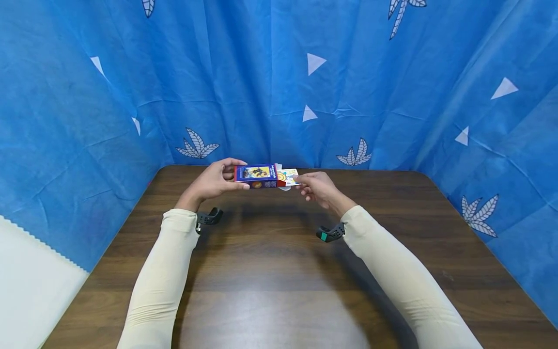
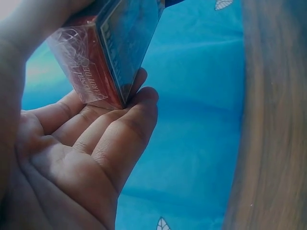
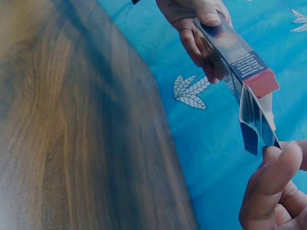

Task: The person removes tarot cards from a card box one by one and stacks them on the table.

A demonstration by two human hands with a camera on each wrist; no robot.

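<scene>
My left hand (image 1: 212, 182) grips a blue and red tarot card box (image 1: 256, 177) by its closed end, thumb on the near side and fingers behind. Clear wrap covers that red end in the left wrist view, over the lettering on the box end (image 2: 79, 64). At the box's right end the flaps (image 3: 249, 137) stand open. A white card with a yellow picture (image 1: 287, 176) sticks partway out of the opening. Its outer edge is pinched between thumb and fingers of my right hand (image 1: 321, 188). Both hands hold box and card up over the table's far part.
A brown wood-grain table (image 1: 261, 271) spreads below the arms. Behind it and at both sides hangs a blue curtain (image 1: 244, 72) with white triangles and leaf prints. Black bands with camera mounts (image 1: 330, 233) sit at both wrists. A white surface (image 1: 30, 286) shows at left.
</scene>
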